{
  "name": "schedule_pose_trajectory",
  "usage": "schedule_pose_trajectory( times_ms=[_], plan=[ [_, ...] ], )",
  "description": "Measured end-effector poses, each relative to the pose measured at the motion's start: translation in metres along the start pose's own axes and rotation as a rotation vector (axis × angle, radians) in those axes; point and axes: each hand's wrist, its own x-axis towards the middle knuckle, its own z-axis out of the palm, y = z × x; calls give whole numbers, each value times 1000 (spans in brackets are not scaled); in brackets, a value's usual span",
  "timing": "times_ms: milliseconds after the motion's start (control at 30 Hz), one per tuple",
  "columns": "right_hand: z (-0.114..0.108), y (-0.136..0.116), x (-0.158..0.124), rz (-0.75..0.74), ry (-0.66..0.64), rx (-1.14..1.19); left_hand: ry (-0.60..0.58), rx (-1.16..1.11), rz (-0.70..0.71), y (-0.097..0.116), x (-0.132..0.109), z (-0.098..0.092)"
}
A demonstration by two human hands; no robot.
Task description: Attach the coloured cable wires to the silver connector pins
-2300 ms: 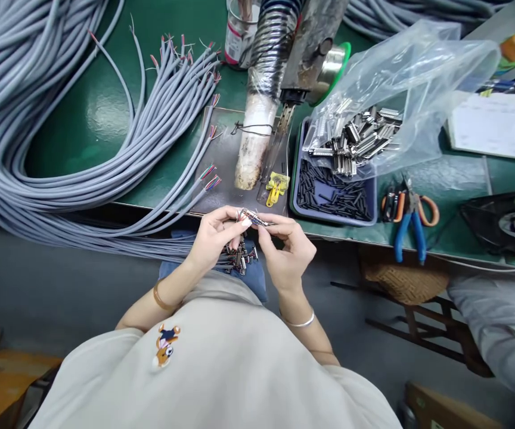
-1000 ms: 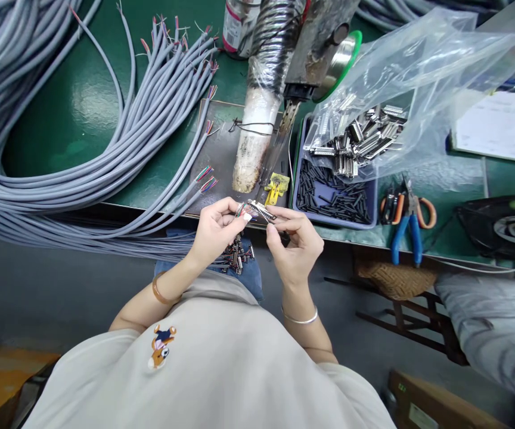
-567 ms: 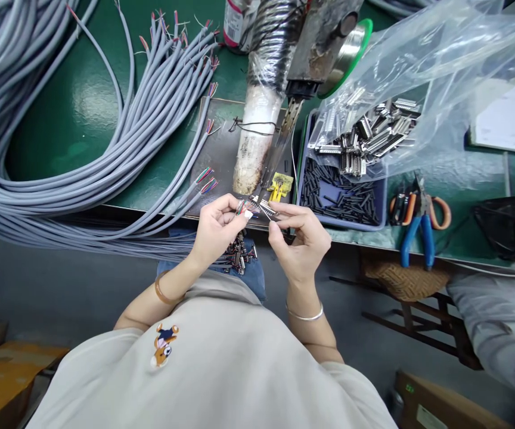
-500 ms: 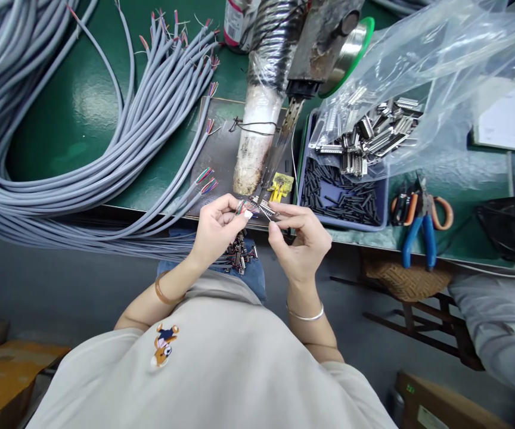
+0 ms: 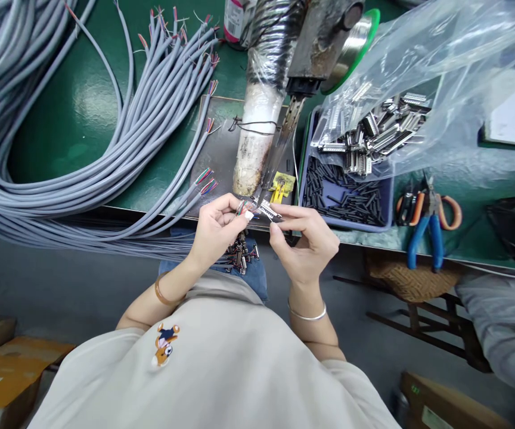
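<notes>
Your left hand [image 5: 216, 231] pinches coloured wires [image 5: 241, 208], with the metal connector [image 5: 266, 209] at its two o'clock, long axis running ten to four, nearer your curled right hand [image 5: 307, 245], whose grip I cannot tell.

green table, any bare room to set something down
Bare green table inside the bend of grey cables; a smaller patch of mat between wire ends and white tube. Crowded: around the left hand and right hand, and in the tray and plastic bag.
</notes>
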Motion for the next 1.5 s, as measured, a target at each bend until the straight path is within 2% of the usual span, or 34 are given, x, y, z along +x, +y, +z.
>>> schedule_pose_trajectory(
  times_ms=[233,500,733,1000,1233,1500],
  plan=[
    [2,4,-1,-19,-9,12,5,5,8,-3,1,-1],
    [2,-2,4,-40,3,-38,7,24,138,5,0,4],
    [1,-2,-1,-109,-25,-88,-3,55,92,2,-1,1],
    [5,0,-1,-17,-8,-43,-1,52,115,1,-2,3],
    [4,-3,3,-23,-2,-63,4,47,187,2,-2,4],
    [4,-3,0,-41,-14,-58,20,72,142,-2,-3,2]
  ],
)
